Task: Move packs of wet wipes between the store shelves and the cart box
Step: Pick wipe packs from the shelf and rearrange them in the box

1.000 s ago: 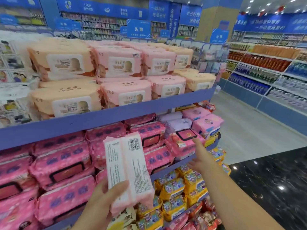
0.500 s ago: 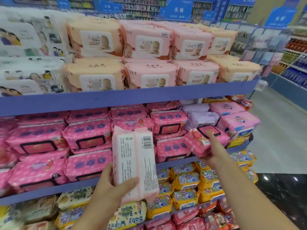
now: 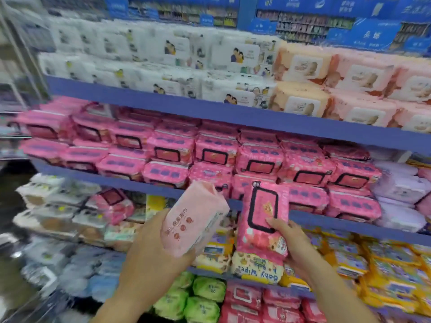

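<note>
We hold a pale pink pack [image 3: 194, 219] in our left hand [image 3: 149, 250] and a bright pink pack [image 3: 262, 220] in our right hand [image 3: 290, 241], both clear of the middle shelf [image 3: 349, 221]'s front edge, so next they likely go to the cart box, which is out of view.

Left edge of frame smeared by motion blur: packs left of the blue shelf rail [image 3: 210, 110] read only as white and grey shapes. Print on the pale pink pack [image 3: 196, 220] too soft to read. Left hand [image 3: 149, 250] covers that pack's lower end. Forearms cut off by the bottom edge. Signs above the rail illegible.
</note>
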The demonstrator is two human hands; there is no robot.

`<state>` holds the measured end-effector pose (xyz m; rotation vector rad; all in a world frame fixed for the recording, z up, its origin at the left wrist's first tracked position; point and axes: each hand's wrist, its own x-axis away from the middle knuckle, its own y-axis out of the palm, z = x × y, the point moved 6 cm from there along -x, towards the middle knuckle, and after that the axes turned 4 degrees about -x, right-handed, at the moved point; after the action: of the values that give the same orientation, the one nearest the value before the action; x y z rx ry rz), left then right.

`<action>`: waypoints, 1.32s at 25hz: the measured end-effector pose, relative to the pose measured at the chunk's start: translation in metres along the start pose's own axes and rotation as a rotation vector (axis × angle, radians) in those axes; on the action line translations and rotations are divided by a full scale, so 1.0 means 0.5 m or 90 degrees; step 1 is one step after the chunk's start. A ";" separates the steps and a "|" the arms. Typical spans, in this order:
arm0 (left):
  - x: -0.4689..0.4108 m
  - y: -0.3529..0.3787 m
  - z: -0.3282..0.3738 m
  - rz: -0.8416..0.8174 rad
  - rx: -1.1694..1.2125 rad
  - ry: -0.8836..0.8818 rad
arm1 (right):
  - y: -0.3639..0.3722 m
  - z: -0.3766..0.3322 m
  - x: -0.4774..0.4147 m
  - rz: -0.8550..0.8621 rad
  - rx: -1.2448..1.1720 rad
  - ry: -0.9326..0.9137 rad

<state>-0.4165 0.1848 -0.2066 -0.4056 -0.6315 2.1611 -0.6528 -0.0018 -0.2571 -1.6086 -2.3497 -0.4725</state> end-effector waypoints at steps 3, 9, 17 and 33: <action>0.075 -0.210 -0.153 0.137 -0.183 -0.016 | 0.246 0.067 0.024 -0.117 0.075 -0.028; 0.211 -0.554 -0.435 0.257 -0.472 -0.102 | 0.675 0.227 0.096 -0.336 0.144 0.051; 0.332 -0.762 -0.803 0.167 -0.617 -0.319 | 1.160 0.446 0.098 -0.572 0.341 0.136; 0.303 -0.939 -1.458 0.052 -0.661 -0.487 | 1.712 0.896 -0.005 -0.715 0.721 0.174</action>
<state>0.1420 0.7720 -0.5504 -0.0934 -2.2031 1.8542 0.1359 0.4642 -0.5637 0.2768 -2.2969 0.4209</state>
